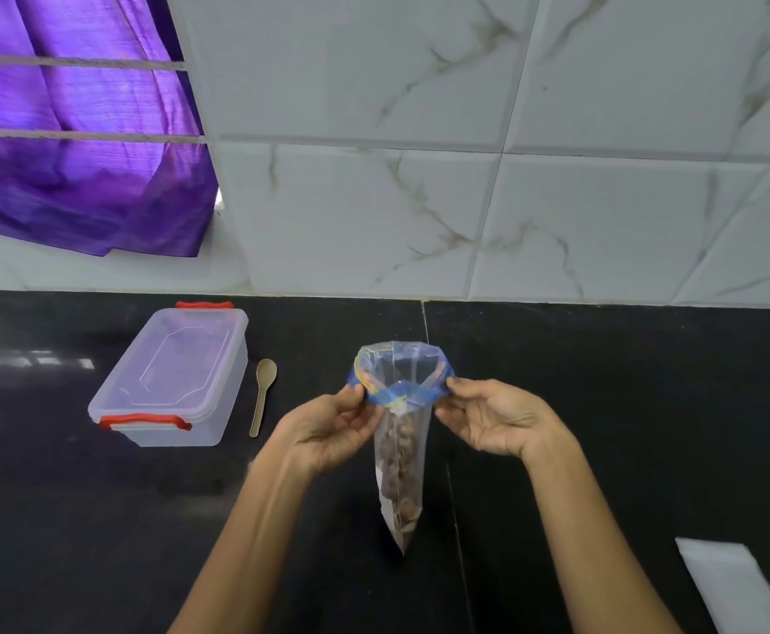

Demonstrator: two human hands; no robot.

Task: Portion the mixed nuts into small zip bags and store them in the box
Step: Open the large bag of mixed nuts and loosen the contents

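A clear zip bag [399, 469] with a blue zip strip hangs above the black counter, its mouth pulled wide. Brown mixed nuts [397, 487] fill its lower part. My left hand [328, 432] pinches the left side of the bag's rim. My right hand [493, 418] pinches the right side of the rim. A clear plastic box [175, 377] with red latches stands at the left, its lid on. A small wooden spoon [262, 395] lies on the counter just right of the box.
The black counter [625, 404] runs back to a white marble-tiled wall. A stack of white flat bags [735, 583] lies at the front right corner. A purple curtain [76, 130] hangs at the back left.
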